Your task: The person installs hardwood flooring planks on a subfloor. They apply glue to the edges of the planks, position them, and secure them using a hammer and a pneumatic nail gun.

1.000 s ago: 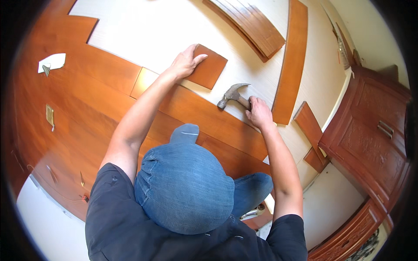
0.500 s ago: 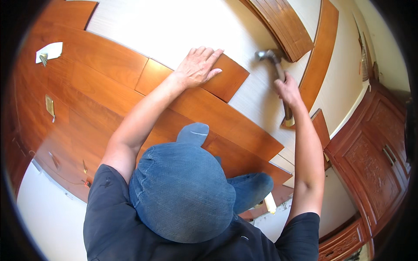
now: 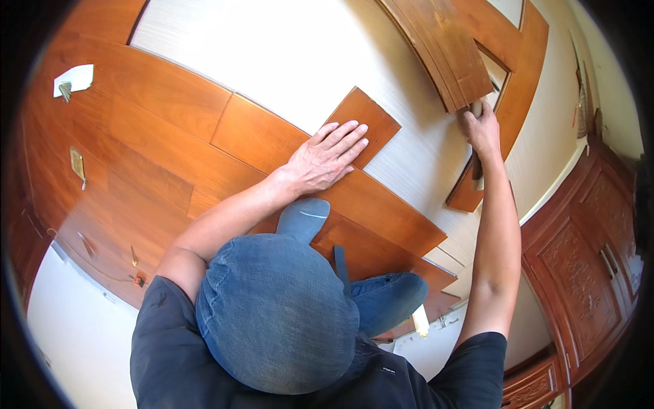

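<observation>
My left hand (image 3: 327,153) lies flat, fingers slightly apart, on a short reddish-brown board (image 3: 374,127) that sits against the edge of the laid wooden planks (image 3: 260,136). My right hand (image 3: 482,129) grips a hammer (image 3: 477,176) by its handle, just past the lower end of a stack of boards (image 3: 443,44). The hammer's head is hidden by that stack. A long plank (image 3: 464,196) lies on the pale underlayer (image 3: 407,181) beside my right hand.
A white paper scrap (image 3: 78,78) and a small brass-coloured piece (image 3: 77,165) lie on the planks at left. A carved dark-red wooden cabinet (image 3: 579,273) stands at right beside a pale wall (image 3: 612,82). My blue-jeaned leg (image 3: 388,303) rests below.
My right hand has moved up and right with the hammer, whose head is now out of sight. My left hand and the short board have shifted right, its fingers now flatter on the board.
</observation>
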A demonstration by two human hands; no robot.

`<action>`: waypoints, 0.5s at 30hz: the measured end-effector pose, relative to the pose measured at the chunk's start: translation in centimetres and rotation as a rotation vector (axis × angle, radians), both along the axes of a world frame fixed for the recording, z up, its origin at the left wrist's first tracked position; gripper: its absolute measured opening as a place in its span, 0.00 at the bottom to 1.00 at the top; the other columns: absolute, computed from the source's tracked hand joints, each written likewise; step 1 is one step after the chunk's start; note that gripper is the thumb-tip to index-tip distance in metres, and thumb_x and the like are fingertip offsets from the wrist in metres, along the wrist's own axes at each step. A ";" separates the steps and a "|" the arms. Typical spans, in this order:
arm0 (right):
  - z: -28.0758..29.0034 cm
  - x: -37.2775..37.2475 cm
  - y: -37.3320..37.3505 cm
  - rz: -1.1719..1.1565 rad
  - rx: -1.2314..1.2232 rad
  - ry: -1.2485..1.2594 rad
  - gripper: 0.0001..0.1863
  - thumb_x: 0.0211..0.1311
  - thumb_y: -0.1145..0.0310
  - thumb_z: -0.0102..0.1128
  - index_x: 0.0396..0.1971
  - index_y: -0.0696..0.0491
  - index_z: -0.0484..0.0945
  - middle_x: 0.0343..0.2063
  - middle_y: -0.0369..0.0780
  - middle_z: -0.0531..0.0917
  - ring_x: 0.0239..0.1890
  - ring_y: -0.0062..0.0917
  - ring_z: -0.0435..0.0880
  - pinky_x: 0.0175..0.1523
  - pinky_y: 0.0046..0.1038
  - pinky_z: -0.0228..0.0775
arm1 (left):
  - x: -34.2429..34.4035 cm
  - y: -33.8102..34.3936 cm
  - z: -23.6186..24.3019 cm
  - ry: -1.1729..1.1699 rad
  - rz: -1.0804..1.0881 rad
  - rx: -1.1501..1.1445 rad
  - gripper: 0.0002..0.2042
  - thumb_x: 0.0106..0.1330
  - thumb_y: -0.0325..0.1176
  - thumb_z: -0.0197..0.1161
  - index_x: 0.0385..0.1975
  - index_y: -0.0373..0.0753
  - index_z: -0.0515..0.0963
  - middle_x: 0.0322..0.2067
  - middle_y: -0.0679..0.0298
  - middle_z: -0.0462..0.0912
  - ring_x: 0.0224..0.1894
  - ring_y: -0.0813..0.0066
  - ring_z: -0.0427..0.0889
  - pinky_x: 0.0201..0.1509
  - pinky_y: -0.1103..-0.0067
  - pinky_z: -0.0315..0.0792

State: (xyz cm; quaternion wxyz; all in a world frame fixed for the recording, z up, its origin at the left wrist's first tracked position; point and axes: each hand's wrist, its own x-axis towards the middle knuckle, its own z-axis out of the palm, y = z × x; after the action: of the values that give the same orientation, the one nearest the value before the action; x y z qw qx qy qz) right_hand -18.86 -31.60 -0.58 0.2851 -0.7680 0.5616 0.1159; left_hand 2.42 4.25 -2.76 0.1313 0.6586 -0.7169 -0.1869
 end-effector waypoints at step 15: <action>4.0 -0.4 7.5 0.129 0.105 0.101 0.26 0.63 0.61 0.60 0.57 0.60 0.76 0.44 0.61 0.86 0.49 0.57 0.85 0.56 0.50 0.76 | 9.7 -25.2 -3.2 0.362 0.319 -0.257 0.22 0.76 0.45 0.59 0.59 0.33 0.73 0.57 0.42 0.76 0.56 0.44 0.80 0.62 0.55 0.73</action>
State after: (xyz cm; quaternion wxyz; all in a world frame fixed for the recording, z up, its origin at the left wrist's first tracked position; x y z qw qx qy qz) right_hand -19.23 -24.12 3.38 0.2881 -0.7798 0.5179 0.2019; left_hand 12.13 -21.00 -5.93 0.3677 0.6970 -0.5869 -0.1859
